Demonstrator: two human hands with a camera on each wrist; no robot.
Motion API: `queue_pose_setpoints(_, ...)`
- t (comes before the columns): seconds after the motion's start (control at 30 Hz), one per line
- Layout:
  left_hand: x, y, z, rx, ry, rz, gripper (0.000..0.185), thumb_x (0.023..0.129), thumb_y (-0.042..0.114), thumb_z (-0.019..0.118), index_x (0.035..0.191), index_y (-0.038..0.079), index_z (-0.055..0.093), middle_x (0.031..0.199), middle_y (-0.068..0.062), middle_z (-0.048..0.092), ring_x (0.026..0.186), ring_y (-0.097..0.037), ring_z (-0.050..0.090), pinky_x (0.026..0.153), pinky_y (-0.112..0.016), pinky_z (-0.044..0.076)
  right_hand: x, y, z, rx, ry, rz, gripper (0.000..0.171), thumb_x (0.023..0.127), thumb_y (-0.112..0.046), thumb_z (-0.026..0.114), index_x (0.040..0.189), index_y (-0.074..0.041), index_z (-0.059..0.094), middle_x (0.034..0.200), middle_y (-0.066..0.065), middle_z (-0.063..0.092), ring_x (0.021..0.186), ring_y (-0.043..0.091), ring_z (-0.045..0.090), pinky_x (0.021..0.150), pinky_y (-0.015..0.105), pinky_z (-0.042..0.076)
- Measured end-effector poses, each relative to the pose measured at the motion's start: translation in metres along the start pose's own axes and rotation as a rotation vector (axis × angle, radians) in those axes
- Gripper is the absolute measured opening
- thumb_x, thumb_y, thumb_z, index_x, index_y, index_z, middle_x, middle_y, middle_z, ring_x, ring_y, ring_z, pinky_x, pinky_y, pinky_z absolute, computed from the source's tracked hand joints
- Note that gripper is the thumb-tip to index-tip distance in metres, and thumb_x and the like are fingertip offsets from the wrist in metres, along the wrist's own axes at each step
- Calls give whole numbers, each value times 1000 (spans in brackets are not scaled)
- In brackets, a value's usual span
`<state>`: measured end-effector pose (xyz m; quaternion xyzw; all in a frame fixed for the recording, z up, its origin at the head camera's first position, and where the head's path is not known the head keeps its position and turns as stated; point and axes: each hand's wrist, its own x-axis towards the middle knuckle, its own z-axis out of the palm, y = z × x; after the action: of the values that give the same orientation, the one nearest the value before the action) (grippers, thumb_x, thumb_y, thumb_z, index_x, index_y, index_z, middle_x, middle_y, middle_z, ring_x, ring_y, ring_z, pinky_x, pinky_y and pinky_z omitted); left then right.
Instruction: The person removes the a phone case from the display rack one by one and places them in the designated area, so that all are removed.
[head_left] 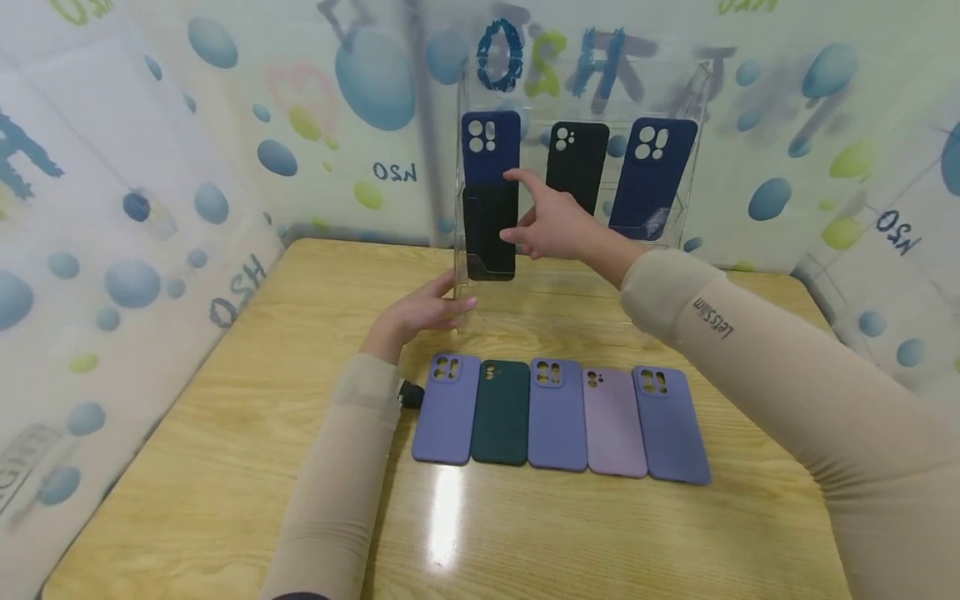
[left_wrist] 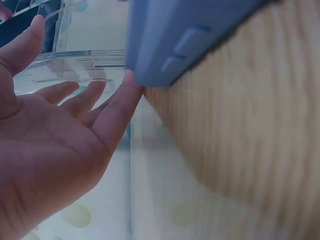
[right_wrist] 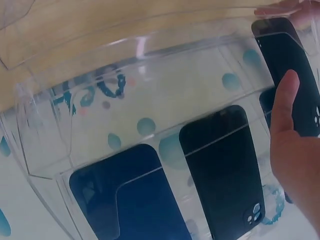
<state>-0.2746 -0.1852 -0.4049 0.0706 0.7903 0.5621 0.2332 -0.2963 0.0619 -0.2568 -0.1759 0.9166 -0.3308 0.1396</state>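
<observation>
A clear display stand (head_left: 577, 287) holds several phone cases upright in two tiers. My right hand (head_left: 558, 221) is at its left part, beside a black phone case (head_left: 490, 233) in the lower tier. The index finger and thumb are extended and apart; the thumb lies in front of that black case (right_wrist: 305, 60) in the right wrist view, contact unclear. Behind it stands a dark blue case (head_left: 491, 146). My left hand (head_left: 420, 312) rests at the stand's lower left side, its fingers (left_wrist: 117, 112) fairly straight and partly hidden by the stand in the head view.
Another black case (head_left: 577, 162) and a dark blue case (head_left: 652, 175) stand in the upper tier. In front on the wooden table (head_left: 247, 467) lies a row: purple case (head_left: 447, 417), dark green case (head_left: 501, 417), more purple cases (head_left: 557, 425) and a pink-lilac case (head_left: 615, 429). Patterned walls enclose the table.
</observation>
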Motion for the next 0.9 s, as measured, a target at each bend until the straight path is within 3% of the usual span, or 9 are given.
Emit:
queue_pose_setpoints(0.27,1,0,0,1,-4,-1,85,109,34,62,173,27,7,182,-6,6,159,-36,36,125,-56,42,-1,5,8,11,25,-18,83,106,-23,67,169,-38,15,136,13,68,104,25,76,89,42,65)
queue_pose_setpoints(0.63,0,2,1,-6,3,-7,86,109,31,63,174,24,7,182,-7,7,159,-36,37,125,-56,43,5,32,28,105,124,-181,78,106,-8,65,163,-40,22,119,14,69,89,24,77,76,38,67)
queue_pose_setpoints(0.9,0,2,1,12,2,-2,85,109,33,62,174,26,7,182,-7,8,158,-36,39,125,-56,43,9,48,39,117,181,-232,84,105,-6,65,165,-44,20,111,15,72,88,32,77,81,41,67)
